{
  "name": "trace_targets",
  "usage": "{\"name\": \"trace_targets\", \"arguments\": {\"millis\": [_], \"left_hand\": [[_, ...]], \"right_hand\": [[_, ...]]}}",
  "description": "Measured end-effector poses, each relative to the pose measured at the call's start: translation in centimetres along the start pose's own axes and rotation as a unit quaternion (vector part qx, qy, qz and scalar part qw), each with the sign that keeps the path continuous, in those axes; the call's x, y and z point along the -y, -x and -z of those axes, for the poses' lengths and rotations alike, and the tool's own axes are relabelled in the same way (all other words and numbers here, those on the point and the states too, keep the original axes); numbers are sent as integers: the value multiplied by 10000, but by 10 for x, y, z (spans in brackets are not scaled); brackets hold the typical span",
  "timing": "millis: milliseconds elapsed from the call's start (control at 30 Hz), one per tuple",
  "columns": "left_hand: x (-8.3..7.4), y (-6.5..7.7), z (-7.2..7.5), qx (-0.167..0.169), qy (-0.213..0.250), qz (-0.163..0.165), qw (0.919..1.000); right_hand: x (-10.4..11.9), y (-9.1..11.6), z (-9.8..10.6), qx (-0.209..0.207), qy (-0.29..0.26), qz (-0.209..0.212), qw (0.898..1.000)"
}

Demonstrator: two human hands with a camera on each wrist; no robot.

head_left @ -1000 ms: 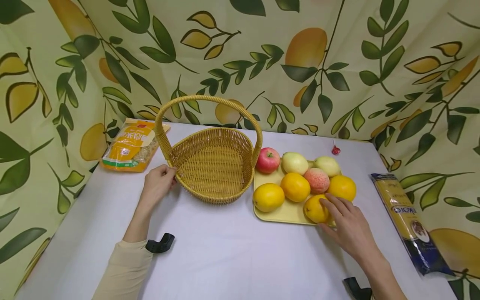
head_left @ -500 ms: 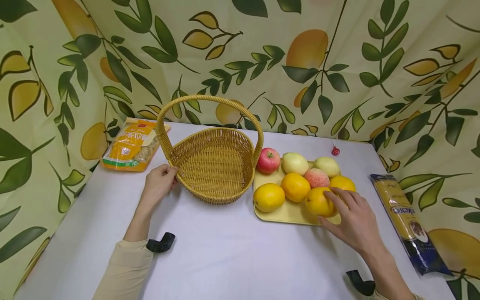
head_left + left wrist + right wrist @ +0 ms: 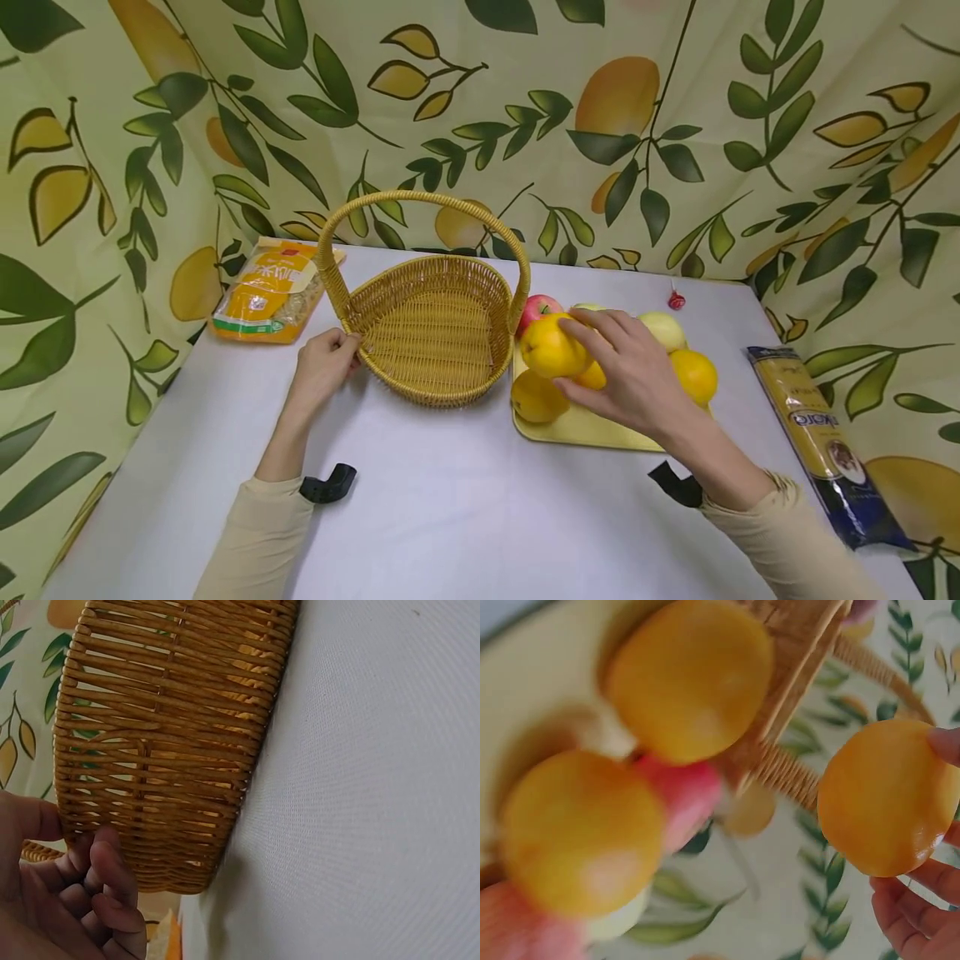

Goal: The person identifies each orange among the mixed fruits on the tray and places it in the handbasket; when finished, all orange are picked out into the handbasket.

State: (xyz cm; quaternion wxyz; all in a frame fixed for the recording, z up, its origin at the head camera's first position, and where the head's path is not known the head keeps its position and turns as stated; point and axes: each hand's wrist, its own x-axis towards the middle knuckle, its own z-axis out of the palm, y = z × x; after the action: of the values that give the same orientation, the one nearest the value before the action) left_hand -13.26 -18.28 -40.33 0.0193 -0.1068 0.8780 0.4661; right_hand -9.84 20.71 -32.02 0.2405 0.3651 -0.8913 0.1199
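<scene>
My left hand pinches the rim of a woven wicker basket with a tall arched handle. In the left wrist view the thumb and fingers grip the upper edge of the basket wall. My right hand holds a yellow-orange orange raised over the left part of a yellow tray. The right wrist view shows fingertips around the held orange. On the tray lie another orange at the left and one at the right. The basket holds nothing.
A red apple sits at the tray's back left corner, close to the basket. A pale green fruit lies behind my right hand. An orange food bag stands left, a pasta packet right, and a red lollipop at the back.
My right hand has lifted the orange from the tray's front and carried it up and left toward the basket. The left hand has stayed at the basket rim.
</scene>
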Motion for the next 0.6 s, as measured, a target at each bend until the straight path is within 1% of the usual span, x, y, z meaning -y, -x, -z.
{"name": "trace_targets", "arguments": {"millis": [133,233,400,600], "left_hand": [[0,0,0,-8,-79,-20,10000],[-1,1,0,-17,-151,-19,9999],[-2,1,0,3,-194,36,9998],[-2,2,0,13,-187,17,9998]], "right_hand": [[19,-31,-15,251,-126,398,9988],[31,-48,-30,498,-100,540,9972],[44,-66,-56,1177,69,544,9915],[50,-80,-82,1848,189,420,9817]]}}
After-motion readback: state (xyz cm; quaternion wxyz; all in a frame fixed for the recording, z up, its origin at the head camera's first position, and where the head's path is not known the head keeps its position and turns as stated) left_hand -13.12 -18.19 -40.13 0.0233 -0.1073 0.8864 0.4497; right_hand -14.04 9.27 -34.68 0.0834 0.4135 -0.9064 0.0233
